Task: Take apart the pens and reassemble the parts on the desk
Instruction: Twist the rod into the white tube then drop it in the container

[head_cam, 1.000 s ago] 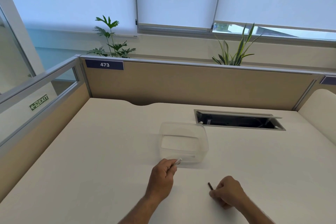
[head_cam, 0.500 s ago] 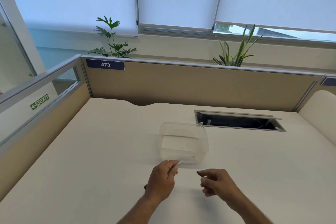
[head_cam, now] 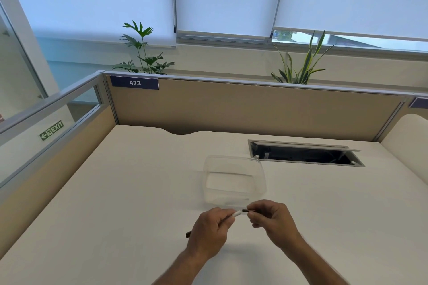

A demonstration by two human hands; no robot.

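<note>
My left hand [head_cam: 212,230] is closed around a pen barrel [head_cam: 236,214]. The barrel's whitish front end sticks out past my fingers to the right, and its dark rear tip pokes out at the lower left of the fist. My right hand [head_cam: 274,221] pinches a small dark pen part [head_cam: 246,211] between thumb and fingers. The part's open end faces the barrel's white end and sits almost against it. Both hands hover just above the cream desk [head_cam: 139,192], right in front of a clear plastic container [head_cam: 234,180].
The clear container looks empty and stands mid-desk. Behind it to the right is an open cable hatch [head_cam: 303,152] sunk into the desk. Tan partition panels [head_cam: 231,109] wall the desk at the back and left. Plants stand behind the partition.
My right hand has lifted off the desk with the dark part and moved left and up to meet my left hand, which stayed roughly in place holding the barrel.
</note>
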